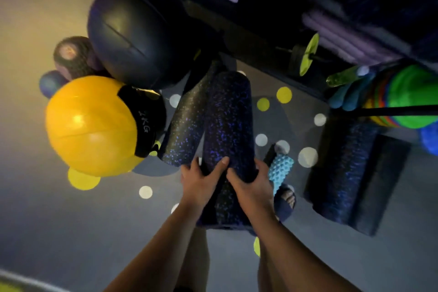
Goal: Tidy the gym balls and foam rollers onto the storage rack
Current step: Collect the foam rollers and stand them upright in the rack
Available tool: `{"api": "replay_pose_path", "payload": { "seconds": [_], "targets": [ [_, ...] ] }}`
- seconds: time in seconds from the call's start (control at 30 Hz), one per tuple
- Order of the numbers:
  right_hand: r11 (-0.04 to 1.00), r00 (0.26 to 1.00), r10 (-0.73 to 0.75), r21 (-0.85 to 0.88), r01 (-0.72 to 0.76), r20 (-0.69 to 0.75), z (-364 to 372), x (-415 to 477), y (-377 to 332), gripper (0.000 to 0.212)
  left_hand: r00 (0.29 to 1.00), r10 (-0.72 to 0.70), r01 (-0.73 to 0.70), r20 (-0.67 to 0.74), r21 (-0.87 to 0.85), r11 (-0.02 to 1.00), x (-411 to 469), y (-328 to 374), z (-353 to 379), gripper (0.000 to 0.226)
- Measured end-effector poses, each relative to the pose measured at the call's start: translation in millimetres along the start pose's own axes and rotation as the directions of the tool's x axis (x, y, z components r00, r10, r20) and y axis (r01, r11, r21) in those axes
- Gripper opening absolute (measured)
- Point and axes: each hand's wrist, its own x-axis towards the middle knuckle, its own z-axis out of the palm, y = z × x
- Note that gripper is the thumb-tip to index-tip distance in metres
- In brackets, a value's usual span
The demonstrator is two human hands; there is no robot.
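In the head view, we hold the speckled foam roller [227,114] with both hands. Our left hand [199,180] wraps its left flank and our right hand [248,187] curls round its right, both clamped on it side by side, nearer its near end. Its long axis runs straight away from us, with the far end pointing at the dark storage rack [260,38]. We cannot tell whether it is clear of the floor. A second roller [184,125] lies close along its left, and the yellow ball [92,125] is beyond. We judge the move goes forward along that axis, with neither hand leading.
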Motion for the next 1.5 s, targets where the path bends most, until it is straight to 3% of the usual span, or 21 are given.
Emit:
{"api": "replay_pose_path", "payload": {
  "seconds": [0.1,0.23,0.33,0.47,0.53,0.67,0.77,0.97,1.03,1.13,1.2,1.33,1.5],
  "targets": [
    [0.981,0.975,-0.193,0.023,0.192,0.108,-42.7,-33.0,-31.1,0.080,0.996,-0.073,0.055,-0.051,-0.290,0.955,-43.0,18.3,-22.8,0.093],
    [0.934,0.918,-0.358,0.067,0.352,0.169,-97.4,-57.2,-64.9,0.083,0.999,-0.035,0.042,0.023,-0.638,0.769,-98.7,64.4,-27.9,0.071],
    [0.885,0.874,-0.465,0.067,0.460,0.141,-139.7,-55.7,-83.0,0.083,0.994,0.090,-0.108,-0.062,-0.675,0.729,-128.4,104.4,-18.6,0.059],
    [0.787,0.771,-0.616,0.076,0.612,0.161,-195.5,-38.6,-107.7,0.071,0.959,0.244,-0.274,-0.140,-0.670,0.690,-150.6,146.3,9.3,0.086],
    [0.740,0.727,-0.664,0.013,0.673,0.179,-231.9,-27.7,-122.9,0.057,0.945,0.274,-0.320,-0.181,-0.693,0.646,-161.3,171.2,28.0,0.092],
    [0.603,0.617,-0.745,-0.142,0.785,0.252,-288.2,-7.5,-148.0,0.039,0.910,0.291,-0.414,-0.296,-0.695,0.588,-158.6,209.1,47.4,0.083],
    [0.472,0.479,-0.878,-0.165,0.866,0.001,-306.5,9.8,-157.9,0.034,0.867,0.357,-0.499,-0.349,-0.604,0.622,-150.8,222.3,41.4,0.094],
    [0.578,0.443,-0.776,-0.224,0.784,-0.449,-337.7,43.0,-204.8,0.044,0.773,0.551,-0.632,-0.315,-0.305,0.712,-146.5,238.5,8.9,0.107],
    [0.668,0.507,-0.703,-0.216,0.712,-0.499,-348.0,62.0,-220.6,0.051,0.755,0.587,-0.650,-0.293,-0.219,0.727,-139.6,248.9,-5.5,0.109],
    [0.839,0.705,-0.538,-0.217,0.499,-0.463,-367.6,82.0,-235.1,0.056,0.741,0.598,-0.647,-0.304,-0.086,0.758,-120.3,283.5,-26.5,0.109],
    [0.884,0.781,-0.468,-0.222,0.412,-0.414,-376.6,89.6,-239.1,0.060,0.728,0.589,-0.623,-0.351,0.020,0.782,-103.8,316.2,-39.2,0.113],
    [0.884,0.845,-0.442,-0.305,0.354,-0.302,-381.7,97.2,-235.2,0.068,0.781,0.523,-0.492,-0.341,0.181,0.852,-76.7,402.3,-50.5,0.118],
    [0.916,0.838,-0.350,-0.342,0.212,-0.419,-377.1,120.3,-218.3,0.084,0.796,0.566,-0.462,-0.214,0.389,0.797,-52.6,485.0,-36.9,0.122]
  ]
}}
